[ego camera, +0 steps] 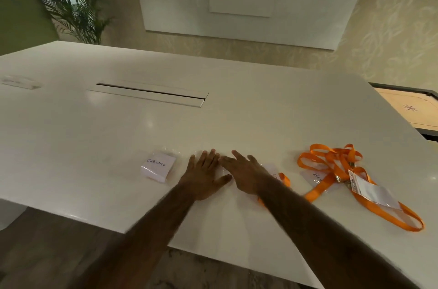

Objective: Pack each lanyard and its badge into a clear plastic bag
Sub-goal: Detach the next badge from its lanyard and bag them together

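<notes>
Fingers [208, 158] seemingly flat atop clear bag [224, 171]

We cannot make out the clear bag under the left hand [205, 176] and right hand [244, 174]; both palms lie flat over it, and only faint glints show past the fingertips. An orange lanyard [284, 178] runs beneath the right forearm, mostly hidden. The badge [272, 170] beside it shows one corner, its writing covered. A second badge [316, 177] lies under the loose lanyard heap [331, 160], letters partly crossed by a strap. The far-left item [20, 82] on the tabletop [260, 108] is too faint to identify. Both forearms blur toward the bottom edge.
</notes>
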A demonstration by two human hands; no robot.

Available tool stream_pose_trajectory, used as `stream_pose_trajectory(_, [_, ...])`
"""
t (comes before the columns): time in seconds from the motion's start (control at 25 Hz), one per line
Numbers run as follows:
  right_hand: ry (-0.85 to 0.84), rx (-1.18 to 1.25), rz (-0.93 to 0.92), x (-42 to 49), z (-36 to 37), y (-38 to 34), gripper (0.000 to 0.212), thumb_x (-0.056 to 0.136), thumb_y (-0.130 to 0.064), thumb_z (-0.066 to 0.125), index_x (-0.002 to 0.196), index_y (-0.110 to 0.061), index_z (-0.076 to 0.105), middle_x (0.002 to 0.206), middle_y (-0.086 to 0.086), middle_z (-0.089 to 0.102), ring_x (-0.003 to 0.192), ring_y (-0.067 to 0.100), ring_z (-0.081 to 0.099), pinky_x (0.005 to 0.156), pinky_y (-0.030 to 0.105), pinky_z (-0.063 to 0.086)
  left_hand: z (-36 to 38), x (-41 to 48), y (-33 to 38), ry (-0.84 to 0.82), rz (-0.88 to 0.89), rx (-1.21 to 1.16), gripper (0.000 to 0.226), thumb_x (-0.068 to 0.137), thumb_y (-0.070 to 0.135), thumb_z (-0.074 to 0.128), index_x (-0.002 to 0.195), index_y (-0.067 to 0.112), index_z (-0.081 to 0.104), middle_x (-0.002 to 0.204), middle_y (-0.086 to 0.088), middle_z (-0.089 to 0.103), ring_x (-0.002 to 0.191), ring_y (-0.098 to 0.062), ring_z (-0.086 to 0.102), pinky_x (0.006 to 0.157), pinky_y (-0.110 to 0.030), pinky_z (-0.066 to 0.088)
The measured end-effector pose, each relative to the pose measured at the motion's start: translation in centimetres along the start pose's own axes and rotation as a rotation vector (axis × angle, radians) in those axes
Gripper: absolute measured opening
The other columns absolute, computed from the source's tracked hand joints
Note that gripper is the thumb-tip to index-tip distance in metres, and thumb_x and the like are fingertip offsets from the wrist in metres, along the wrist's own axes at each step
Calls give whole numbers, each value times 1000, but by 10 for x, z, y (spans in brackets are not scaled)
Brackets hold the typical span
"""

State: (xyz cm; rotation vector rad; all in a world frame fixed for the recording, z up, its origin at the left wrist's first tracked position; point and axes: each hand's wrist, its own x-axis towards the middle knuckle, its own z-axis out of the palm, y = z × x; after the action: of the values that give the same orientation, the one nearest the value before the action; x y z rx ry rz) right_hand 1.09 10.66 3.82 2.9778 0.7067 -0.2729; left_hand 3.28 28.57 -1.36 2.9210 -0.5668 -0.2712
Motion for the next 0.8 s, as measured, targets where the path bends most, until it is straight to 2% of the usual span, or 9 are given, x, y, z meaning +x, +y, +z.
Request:
stream_pose_trajectory(0.12, [81, -36, -28, 8, 3, 5, 64, 100, -9, 46, 159, -20, 24, 166, -3, 24, 155, 22, 11, 120, 43, 23, -1, 2, -1, -22, -8, -12, 107, 82, 89, 22, 160, 22, -10, 167, 2, -17, 154, -18, -17, 124, -53, -8])
stream_pose_trajectory(0.24, [132, 37, -30, 13, 1, 9, 53, 101, -9, 40, 153, -22, 40, 160, -4, 37, 152, 19, 23, 118, 36, 27, -1, 2, -4, -25, 18, 6, 109, 81, 89, 22, 159, 20, -12, 168, 0, -17, 154, -19, -18, 124, -52, -9])
stream_pose_trajectory(0.32, [184, 124, -38, 15, 1, 11, 44, 101, -12, 43, 143, -22, 52, 153, -4, 47, 146, 17, 35, 115, 33, 33, -2, 2, -6, -17, 33, -14, 107, 83, 88, 22, 160, 20, -11, 168, 1, -16, 154, -18, -18, 124, -51, -9])
stream_pose_trajectory(0.44, [262, 154, -26, 21, -2, 16, 32, 102, -14, 47, 129, -21, 63, 134, -4, 61, 127, 17, 52, 101, 31, 45, -4, 3, -8, -7, 43, -48, 104, 86, 86, 24, 160, 20, -9, 168, 2, -15, 154, -17, -17, 124, -50, -9])
stream_pose_trajectory(0.6, [319, 100, -18, 27, -15, 14, 23, 101, -15, 47, 112, -19, 67, 113, -3, 67, 105, 17, 58, 82, 31, 51, -11, 6, -11, 40, 37, -109, 104, 86, 84, 26, 160, 18, -6, 169, 1, -10, 155, -14, -13, 125, -48, -8])
stream_pose_trajectory(0.72, [369, 203, 45, 31, -30, 10, 21, 99, -13, 47, 99, -16, 68, 102, -1, 69, 95, 19, 61, 78, 34, 51, -34, 5, -16, 163, 56, -215, 105, 83, 83, 29, 161, 16, 6, 169, -1, 5, 156, -16, 0, 126, -44, 0])
stream_pose_trajectory(0.8, [404, 351, 142, 31, -45, 14, 20, 96, -15, 49, 94, -19, 69, 95, -5, 70, 87, 16, 63, 73, 33, 52, -51, 3, -17, 400, 95, -305, 96, 84, 78, 37, 157, 16, 27, 163, -3, 28, 151, -20, 24, 123, -40, 19])
